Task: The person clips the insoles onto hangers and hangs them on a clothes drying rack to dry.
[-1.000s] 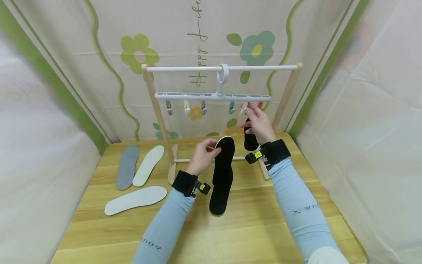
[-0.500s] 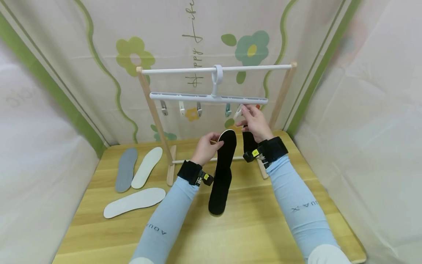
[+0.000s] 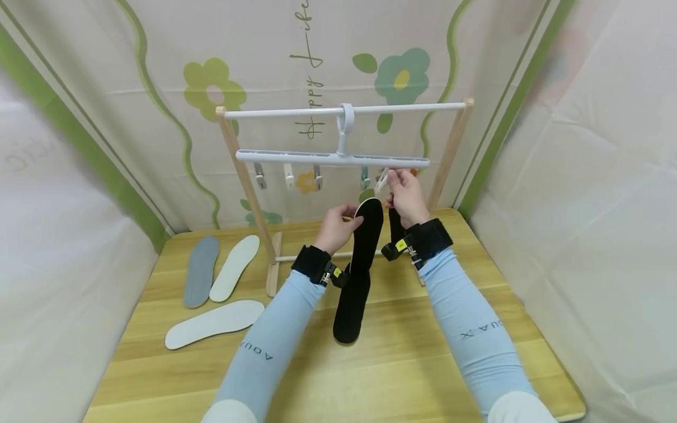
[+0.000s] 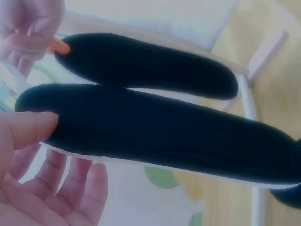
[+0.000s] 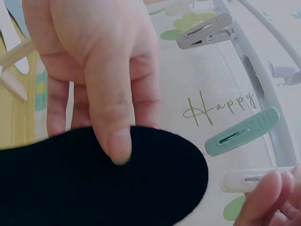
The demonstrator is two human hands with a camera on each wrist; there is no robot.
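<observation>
My left hand pinches a black insole near its upper end, thumb on the dark face and fingers behind its pale edge. Just to the right, my right hand pinches a white clip hanging from the hanger. The held insole's rounded tip is just below this clip, seemingly apart from it. Behind my right hand, a second black insole hangs from an orange clip. Another black insole lies on the table, partly covered by the held one.
The hanger hooks over the white top bar of a wooden-legged rack. More clips, including a teal clip, hang along it. At the left lie a grey insole and two white insoles, one white insole nearest me.
My left hand has raised the black insole up and to the right, closer to the white clip. My right hand keeps hold of that clip, which has shifted slightly left and tilted.
</observation>
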